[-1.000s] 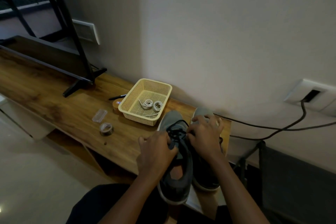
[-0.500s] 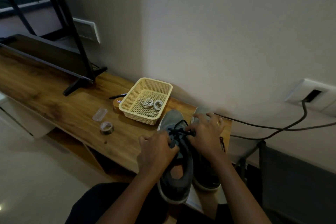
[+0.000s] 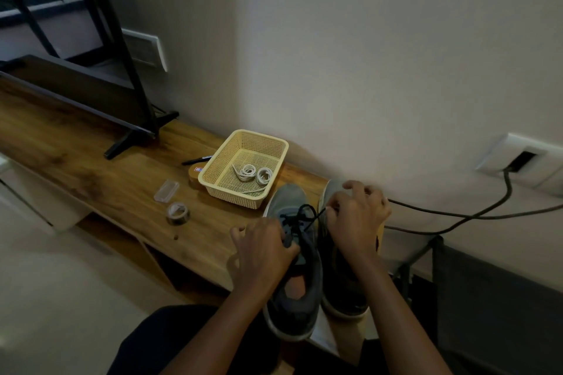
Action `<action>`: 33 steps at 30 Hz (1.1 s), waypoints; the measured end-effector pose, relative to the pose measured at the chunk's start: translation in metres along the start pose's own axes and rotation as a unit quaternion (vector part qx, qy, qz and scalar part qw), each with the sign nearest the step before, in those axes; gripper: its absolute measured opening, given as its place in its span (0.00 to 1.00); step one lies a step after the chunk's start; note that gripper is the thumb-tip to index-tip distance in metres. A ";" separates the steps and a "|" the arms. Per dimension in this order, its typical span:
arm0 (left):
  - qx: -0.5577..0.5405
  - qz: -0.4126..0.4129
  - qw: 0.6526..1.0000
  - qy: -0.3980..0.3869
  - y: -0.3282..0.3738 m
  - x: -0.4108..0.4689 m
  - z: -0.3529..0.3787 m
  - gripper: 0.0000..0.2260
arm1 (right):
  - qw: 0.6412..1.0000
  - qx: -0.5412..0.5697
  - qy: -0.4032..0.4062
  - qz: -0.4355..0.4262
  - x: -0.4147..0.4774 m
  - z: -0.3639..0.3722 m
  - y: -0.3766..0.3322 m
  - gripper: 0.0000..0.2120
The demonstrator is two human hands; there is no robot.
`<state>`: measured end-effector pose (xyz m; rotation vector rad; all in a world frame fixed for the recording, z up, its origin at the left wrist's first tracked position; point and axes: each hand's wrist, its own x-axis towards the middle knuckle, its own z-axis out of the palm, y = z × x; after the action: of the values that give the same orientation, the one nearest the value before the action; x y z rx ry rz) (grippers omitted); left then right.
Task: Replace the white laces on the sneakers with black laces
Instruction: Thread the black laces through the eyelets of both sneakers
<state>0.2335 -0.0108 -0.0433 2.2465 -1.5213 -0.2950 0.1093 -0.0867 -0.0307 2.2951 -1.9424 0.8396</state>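
Two grey sneakers stand side by side at the right end of the wooden bench. The left sneaker [image 3: 292,295] carries a black lace [image 3: 307,216] through its eyelets. My left hand [image 3: 262,256] grips this shoe at the lacing area. My right hand [image 3: 356,216] pinches the black lace's free end and holds it taut to the right, above the right sneaker [image 3: 341,298], which it partly hides. Coiled white laces [image 3: 254,173] lie in the yellow mesh basket [image 3: 216,167].
A roll of tape [image 3: 178,212] and a small clear case [image 3: 166,190] lie left of the basket, a black pen [image 3: 196,159] behind it. A TV stand foot [image 3: 128,143] sits farther left. Black cables [image 3: 457,216] run from a wall socket [image 3: 521,160] on the right.
My right hand has moved right and away from the left sneaker, drawing the black lace out into a taut line. My left hand has stayed on the shoe.
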 end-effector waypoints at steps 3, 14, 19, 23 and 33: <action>0.060 0.006 0.998 -0.003 -0.003 -0.001 0.003 0.14 | 0.996 -0.009 -0.075 -0.036 -0.003 0.004 -0.001 0.10; 0.064 -0.005 0.998 0.005 -0.003 -0.001 0.005 0.12 | 0.971 -0.064 -0.185 -0.137 -0.012 0.004 -0.009 0.08; 0.063 -0.007 0.998 0.008 -0.002 -0.001 0.004 0.12 | 0.999 0.029 -0.034 -0.030 -0.007 0.005 -0.002 0.03; 0.058 -0.007 0.998 0.008 -0.002 0.000 0.005 0.12 | 0.998 0.026 -0.061 0.002 -0.005 0.003 -0.005 0.07; 0.050 -0.009 0.999 -0.001 -0.004 0.001 0.006 0.13 | 0.979 -0.047 -0.169 -0.103 -0.009 0.006 -0.007 0.07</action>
<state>0.2348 -0.0119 -0.0507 2.3374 -1.5494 -0.2307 0.1171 -0.0790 -0.0369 2.6604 -1.7588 0.3495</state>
